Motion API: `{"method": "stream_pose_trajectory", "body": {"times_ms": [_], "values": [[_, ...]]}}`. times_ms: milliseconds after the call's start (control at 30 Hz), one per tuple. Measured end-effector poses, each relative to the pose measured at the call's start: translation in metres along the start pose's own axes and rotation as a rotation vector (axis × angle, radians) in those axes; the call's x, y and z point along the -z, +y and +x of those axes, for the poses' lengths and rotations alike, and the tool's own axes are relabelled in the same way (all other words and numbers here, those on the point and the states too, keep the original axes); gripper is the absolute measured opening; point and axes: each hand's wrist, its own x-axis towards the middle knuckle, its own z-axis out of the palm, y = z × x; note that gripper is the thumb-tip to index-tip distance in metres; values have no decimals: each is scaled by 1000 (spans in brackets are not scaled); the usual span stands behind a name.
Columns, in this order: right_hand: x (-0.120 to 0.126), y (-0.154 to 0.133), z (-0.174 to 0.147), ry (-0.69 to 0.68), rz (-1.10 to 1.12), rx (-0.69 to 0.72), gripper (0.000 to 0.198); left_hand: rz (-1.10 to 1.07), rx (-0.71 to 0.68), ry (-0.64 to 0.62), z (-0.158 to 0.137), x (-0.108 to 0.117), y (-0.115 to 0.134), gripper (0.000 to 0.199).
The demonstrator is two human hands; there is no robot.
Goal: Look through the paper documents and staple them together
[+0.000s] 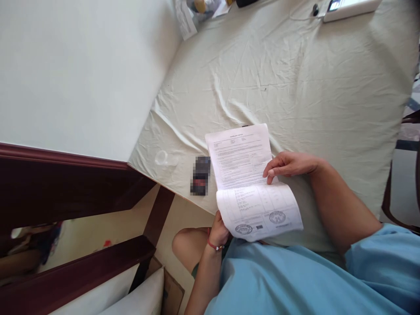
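A stack of printed paper sheets lies at the near edge of a table covered with a pale green cloth. The lower part of the sheets is folded over toward me and shows two round stamps. My left hand, with a red string at the wrist, grips the lower left corner of the papers. My right hand pinches the right edge of the papers where they fold. A small dark object, blurred out, lies on the cloth just left of the papers.
A clear plastic lid rests near the table's left corner. At the far edge are a white device and several small items. Dark wooden rails stand at left, below a pale wall. My bare knee is under the table edge.
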Motion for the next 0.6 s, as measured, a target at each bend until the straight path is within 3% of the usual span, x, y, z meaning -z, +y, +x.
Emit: {"method": "stream_pose_trajectory", "body": {"times_ms": [333, 433, 600], "values": [[-1, -2, 0, -36, 45, 68, 49, -30, -4, -26, 0, 1, 1, 47], [0, -1, 1, -42, 71, 48, 51, -40, 1, -13, 1, 2, -2, 54], [-1, -1, 2, -41, 100, 13, 50, -47, 1, -29, 2, 4, -4, 48]]}}
